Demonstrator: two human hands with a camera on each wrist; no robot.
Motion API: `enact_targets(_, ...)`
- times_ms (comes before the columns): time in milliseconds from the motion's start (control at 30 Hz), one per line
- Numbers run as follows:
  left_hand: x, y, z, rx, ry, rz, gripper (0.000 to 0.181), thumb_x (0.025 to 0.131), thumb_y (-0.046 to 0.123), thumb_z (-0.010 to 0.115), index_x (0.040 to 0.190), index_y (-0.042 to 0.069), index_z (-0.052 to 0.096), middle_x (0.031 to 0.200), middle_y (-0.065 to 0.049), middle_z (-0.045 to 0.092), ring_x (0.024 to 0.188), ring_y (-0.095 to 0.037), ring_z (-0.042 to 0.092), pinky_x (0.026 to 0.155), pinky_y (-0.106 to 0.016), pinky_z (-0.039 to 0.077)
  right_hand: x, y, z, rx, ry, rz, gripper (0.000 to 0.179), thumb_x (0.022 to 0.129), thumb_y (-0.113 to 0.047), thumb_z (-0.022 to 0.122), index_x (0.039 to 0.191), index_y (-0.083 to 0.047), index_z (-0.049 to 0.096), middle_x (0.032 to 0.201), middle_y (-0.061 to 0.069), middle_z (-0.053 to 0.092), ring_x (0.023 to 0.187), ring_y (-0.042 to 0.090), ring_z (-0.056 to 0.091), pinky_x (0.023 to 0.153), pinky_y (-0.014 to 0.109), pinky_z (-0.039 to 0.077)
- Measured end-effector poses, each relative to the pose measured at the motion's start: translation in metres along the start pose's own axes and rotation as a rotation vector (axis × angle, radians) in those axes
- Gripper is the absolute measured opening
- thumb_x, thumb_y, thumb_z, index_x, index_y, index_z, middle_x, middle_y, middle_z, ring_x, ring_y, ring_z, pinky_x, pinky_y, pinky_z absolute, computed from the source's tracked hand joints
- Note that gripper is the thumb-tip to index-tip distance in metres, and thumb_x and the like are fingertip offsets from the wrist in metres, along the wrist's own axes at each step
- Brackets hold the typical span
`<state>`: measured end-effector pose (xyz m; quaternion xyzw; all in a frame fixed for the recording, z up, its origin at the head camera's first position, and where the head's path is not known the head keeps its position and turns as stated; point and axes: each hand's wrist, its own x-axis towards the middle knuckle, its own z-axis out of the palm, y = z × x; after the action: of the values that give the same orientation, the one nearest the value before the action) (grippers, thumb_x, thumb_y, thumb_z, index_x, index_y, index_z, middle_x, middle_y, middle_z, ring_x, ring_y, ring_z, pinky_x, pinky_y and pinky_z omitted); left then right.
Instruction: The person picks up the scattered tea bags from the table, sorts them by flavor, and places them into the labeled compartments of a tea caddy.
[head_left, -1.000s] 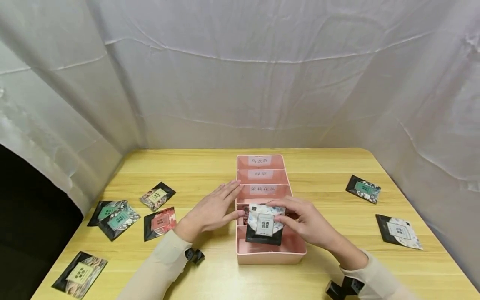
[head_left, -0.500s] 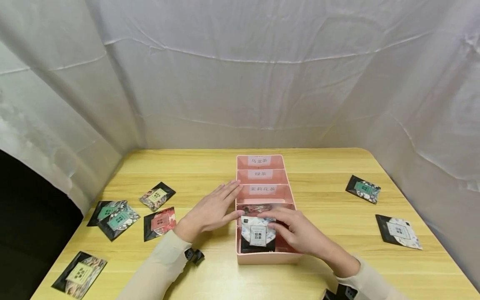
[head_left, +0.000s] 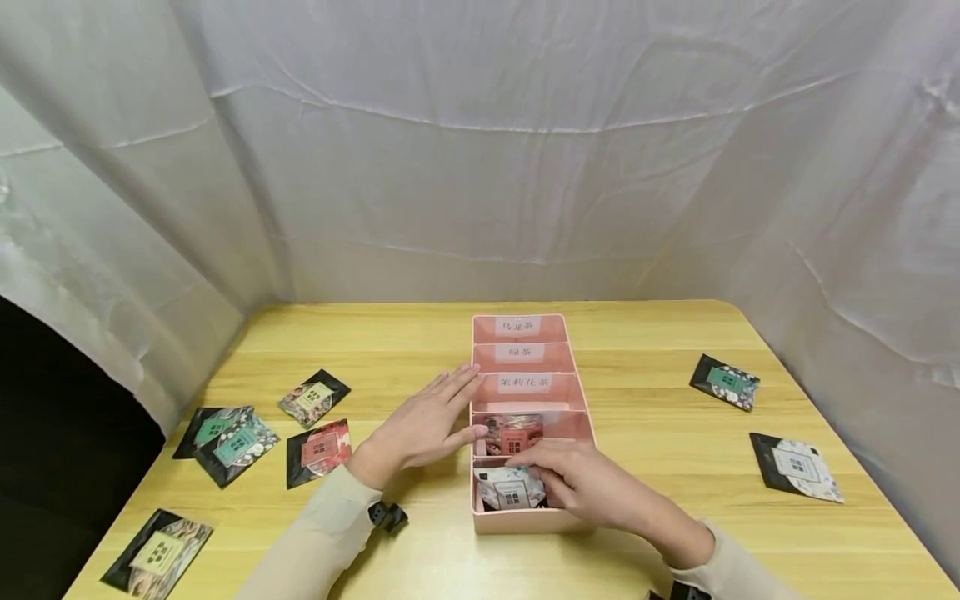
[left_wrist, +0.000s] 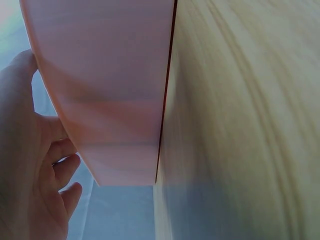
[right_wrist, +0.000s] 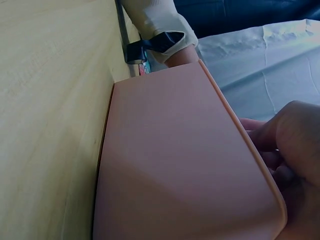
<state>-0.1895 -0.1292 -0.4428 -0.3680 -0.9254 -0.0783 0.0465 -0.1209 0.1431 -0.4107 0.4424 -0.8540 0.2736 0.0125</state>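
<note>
Lower centre of frame, right grip (head_left: 581, 482) pinched white sachet (head_left: 508, 489) in box (head_left: 517, 523), left grip (head_left: 416, 429) lay straight-fingered against it; red sachet (head_left: 514, 436) was in, seven sachets (head_left: 318, 450) left.

Head view looks forward and down; wrist views, low and close, share the pink box (head_left: 528, 523)

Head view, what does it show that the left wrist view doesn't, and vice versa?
Only the head view shows the inside of the pink box, the loose packets and the right hand, holding a white packet in the nearest compartment. Only the left wrist view shows the box's outer left wall. Both show the left hand at the box's rim, and the wooden table.
</note>
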Motion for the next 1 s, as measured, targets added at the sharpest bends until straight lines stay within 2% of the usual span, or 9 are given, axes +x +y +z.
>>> enact_targets(233, -0.0004, -0.0003, 0.0006, -0.013, 0.014, -0.004, 0.083, 0.1, 0.064, 0.024, 0.155, 0.003, 0.02, 0.161, -0.013, 0.017, 0.148, -0.027, 0.015, 0.119, -0.041, 0.014, -0.0002, -0.0012, -0.0022, -0.058, -0.051, -0.005, 0.024, 0.096, -0.011, 0.061, 0.119, -0.014, 0.068, 0.111, -0.005, 0.069, 0.099, 0.006, 0.063, 0.086, 0.031, 0.055)
enact_targets(367, -0.0012, -0.0003, 0.0019, -0.011, 0.021, 0.006, 0.083, 0.1, 0.064, 0.024, 0.155, 0.002, 0.02, 0.161, -0.015, 0.018, 0.147, -0.029, 0.017, 0.119, -0.043, 0.016, -0.0012, -0.0023, -0.0048, -0.082, -0.058, -0.007, 0.021, 0.096, -0.016, 0.063, 0.116, -0.015, 0.07, 0.108, -0.006, 0.07, 0.096, 0.005, 0.064, 0.084, 0.031, 0.056)
enact_targets(600, -0.0011, 0.0008, 0.0043, -0.009, 0.019, 0.009, 0.082, 0.1, 0.064, 0.024, 0.156, 0.004, 0.018, 0.161, -0.014, 0.018, 0.148, -0.028, 0.016, 0.119, -0.043, 0.016, -0.003, -0.0028, -0.0065, -0.074, -0.006, -0.025, 0.016, 0.09, -0.011, 0.07, 0.105, -0.015, 0.074, 0.1, -0.007, 0.071, 0.083, -0.001, 0.061, 0.074, 0.022, 0.055)
enact_targets(733, -0.0019, 0.0009, 0.0046, -0.007, 0.012, 0.0, 0.082, 0.1, 0.064, 0.023, 0.156, 0.005, 0.018, 0.161, -0.013, 0.017, 0.148, -0.026, 0.014, 0.119, -0.042, 0.016, -0.0019, -0.0009, -0.0023, -0.077, 0.011, -0.039, 0.017, 0.089, -0.009, 0.07, 0.105, -0.015, 0.073, 0.1, -0.007, 0.071, 0.085, 0.001, 0.062, 0.076, 0.022, 0.055)
enact_targets(1000, -0.0022, 0.0019, 0.0017, -0.013, 0.006, -0.006, 0.082, 0.1, 0.064, 0.024, 0.156, 0.005, 0.018, 0.161, -0.013, 0.017, 0.148, -0.027, 0.015, 0.119, -0.04, 0.012, -0.0017, -0.0051, -0.0083, -0.172, 0.079, -0.111, 0.015, 0.088, -0.012, 0.072, 0.102, -0.014, 0.074, 0.094, -0.008, 0.071, 0.079, 0.0, 0.063, 0.071, 0.02, 0.055)
